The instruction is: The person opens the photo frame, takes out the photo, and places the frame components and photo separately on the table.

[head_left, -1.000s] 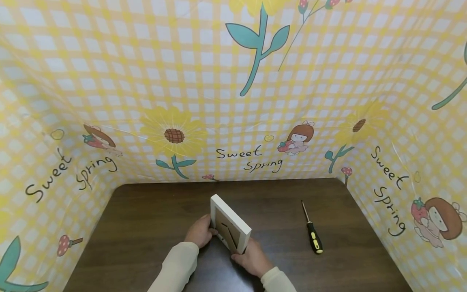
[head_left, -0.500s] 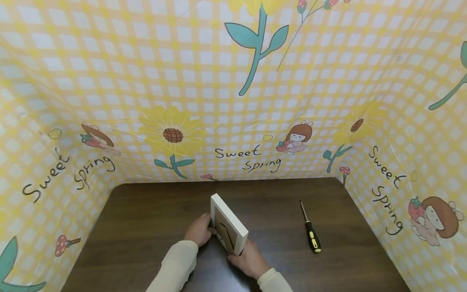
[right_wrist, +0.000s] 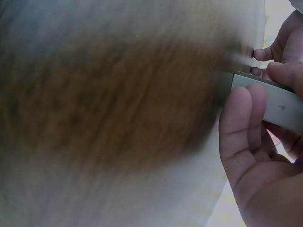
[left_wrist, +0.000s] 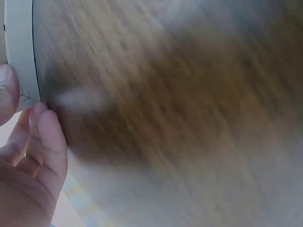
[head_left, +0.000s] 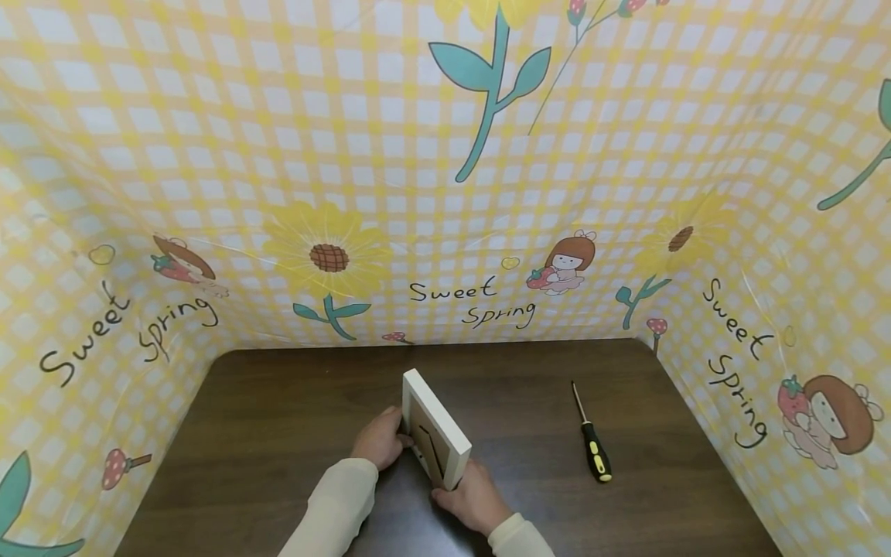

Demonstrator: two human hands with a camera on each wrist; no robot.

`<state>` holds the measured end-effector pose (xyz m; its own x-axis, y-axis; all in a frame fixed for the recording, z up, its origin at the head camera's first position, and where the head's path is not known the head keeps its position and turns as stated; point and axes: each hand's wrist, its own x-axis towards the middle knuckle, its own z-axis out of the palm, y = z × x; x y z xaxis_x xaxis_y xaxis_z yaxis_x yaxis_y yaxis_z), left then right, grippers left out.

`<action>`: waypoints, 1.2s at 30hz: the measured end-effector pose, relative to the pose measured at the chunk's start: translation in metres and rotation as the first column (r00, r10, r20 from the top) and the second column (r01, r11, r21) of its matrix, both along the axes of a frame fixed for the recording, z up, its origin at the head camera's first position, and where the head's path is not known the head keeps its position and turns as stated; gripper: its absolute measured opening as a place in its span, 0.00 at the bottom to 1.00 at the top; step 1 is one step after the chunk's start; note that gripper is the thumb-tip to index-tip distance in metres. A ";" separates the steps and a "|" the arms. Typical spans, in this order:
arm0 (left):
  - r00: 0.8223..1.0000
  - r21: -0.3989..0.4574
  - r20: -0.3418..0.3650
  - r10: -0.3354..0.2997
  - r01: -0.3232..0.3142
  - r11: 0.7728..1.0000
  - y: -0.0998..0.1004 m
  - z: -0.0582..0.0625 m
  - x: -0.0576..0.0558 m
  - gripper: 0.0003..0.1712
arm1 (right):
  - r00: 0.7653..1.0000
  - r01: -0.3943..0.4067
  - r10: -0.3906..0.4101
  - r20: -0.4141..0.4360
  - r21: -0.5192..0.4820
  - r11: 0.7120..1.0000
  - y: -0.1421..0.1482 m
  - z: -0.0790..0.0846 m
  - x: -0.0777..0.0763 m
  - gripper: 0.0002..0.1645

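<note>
A white photo frame stands tilted on edge above the table, its brown backing with a dark stand line turned toward the near left. My left hand holds its far left end; in the left wrist view the thumb of the left hand lies on the white rim and the fingers are at the corner. At the near right end, my right hand grips the frame. The right wrist view shows the right hand's fingers against the frame's white side. The frame's front is hidden in the head view.
A screwdriver with a black and yellow handle lies to the right on the dark wood table. Yellow checked cloth with printed flowers and words rises behind the table and along both sides.
The frame's near right end has shifted slightly left together with my right hand, so the frame is turned a little. The left hand keeps its hold in nearly the same place.
</note>
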<state>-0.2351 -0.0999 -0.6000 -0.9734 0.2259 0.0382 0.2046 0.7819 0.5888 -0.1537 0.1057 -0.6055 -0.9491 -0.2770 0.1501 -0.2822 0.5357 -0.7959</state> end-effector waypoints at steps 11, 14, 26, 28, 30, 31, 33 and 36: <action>1.000 0.005 -0.025 -0.014 0.014 1.000 0.000 -0.002 -0.001 0.17 | 1.000 0.004 -0.004 0.007 0.014 1.000 0.000 0.004 0.002 0.32; 1.000 0.008 -0.019 -0.019 0.019 1.000 0.000 -0.002 -0.002 0.17 | 1.000 0.006 -0.006 0.008 0.016 1.000 0.001 0.005 0.002 0.32; 0.998 -0.009 -0.012 -0.060 0.060 0.998 0.004 -0.001 -0.010 0.17 | 1.000 0.009 -0.009 -0.002 0.016 1.000 0.000 -0.001 0.002 0.32; 0.997 -0.009 -0.016 -0.070 0.070 0.997 0.005 0.000 -0.011 0.17 | 1.000 0.007 -0.007 0.001 0.010 1.000 -0.001 0.000 0.003 0.31; 0.997 -0.007 -0.017 -0.076 0.076 0.997 0.006 0.000 -0.012 0.16 | 1.000 0.005 -0.005 0.010 0.003 1.000 -0.001 0.002 0.004 0.30; 0.996 -0.011 -0.021 -0.082 0.082 0.997 0.006 0.000 -0.012 0.16 | 1.000 0.005 -0.005 0.013 -0.001 1.000 -0.002 0.002 0.004 0.29; 0.997 -0.011 -0.017 -0.080 0.080 0.997 0.007 0.001 -0.013 0.16 | 1.000 0.009 -0.009 0.016 0.002 1.000 -0.003 0.002 0.005 0.29; 0.997 -0.014 -0.009 -0.076 0.076 0.997 0.009 0.001 -0.013 0.16 | 1.000 0.018 -0.017 -0.012 0.012 1.000 -0.004 0.000 0.006 0.27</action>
<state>-0.2479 -0.0908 -0.5988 -0.9529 0.3001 0.0440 0.2696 0.7716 0.5761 -0.1478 0.1017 -0.6053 -0.9520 -0.2622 0.1578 -0.2819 0.5503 -0.7859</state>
